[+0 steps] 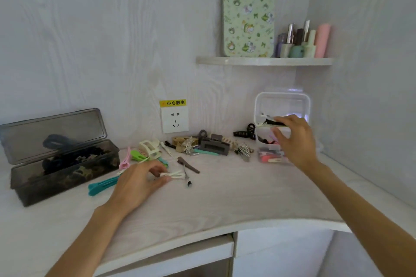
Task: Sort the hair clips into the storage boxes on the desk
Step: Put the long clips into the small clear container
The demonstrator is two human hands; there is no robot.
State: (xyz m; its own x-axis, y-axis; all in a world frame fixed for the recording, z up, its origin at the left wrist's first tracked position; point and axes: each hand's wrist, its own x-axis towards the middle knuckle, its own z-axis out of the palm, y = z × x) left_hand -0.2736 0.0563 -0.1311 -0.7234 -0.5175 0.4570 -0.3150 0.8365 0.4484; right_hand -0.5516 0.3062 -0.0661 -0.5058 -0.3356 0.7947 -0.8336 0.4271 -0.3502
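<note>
Sorting is partway done: my left hand (pixel 140 179) pinches white clips (pixel 173 175) on the tabletop (pixel 225 198), my right hand (pixel 292 139) grips dark clips (pixel 273 122) over the clear box (pixel 282 105); many clips (pixel 202 144) remain loose.

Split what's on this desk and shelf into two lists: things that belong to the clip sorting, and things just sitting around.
Job:
dark box, lid open
clear box, lid open
loose clips on the desk
white clips, pinched by left hand
black clip, held by right hand over the clear box

Lying about:
socket
floral board
bottles on the shelf
</note>
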